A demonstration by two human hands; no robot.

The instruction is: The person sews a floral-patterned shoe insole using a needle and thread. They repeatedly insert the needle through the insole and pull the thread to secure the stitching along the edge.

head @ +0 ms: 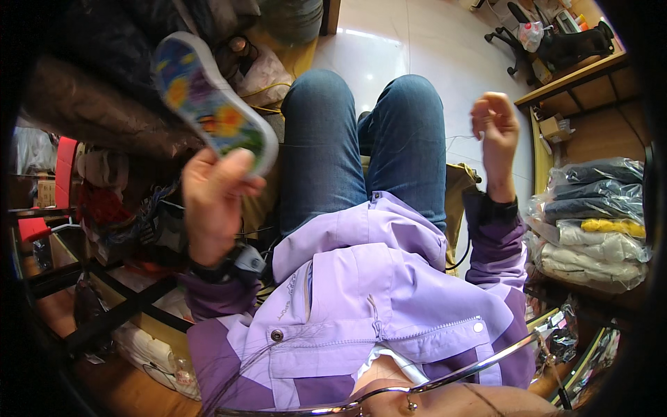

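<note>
My left hand grips the heel end of a shoe-sole-shaped insole, thumb on top and fingers beneath. Its face carries a blue, yellow, orange and green flower pattern inside a white border. The toe end points up and away to the left, beside my left knee. My right hand is raised to the right of my right thigh, with its fingers curled together. A fine thread shows faintly against the floor and reaches those fingers. Blur hides whether a needle is there too.
Bagged folded clothes are stacked on a shelf at right. An office chair stands beyond, past the pale tiled floor. Coloured yarn or cords and black-framed shelving crowd the left side. A plastic bag lies by my left knee.
</note>
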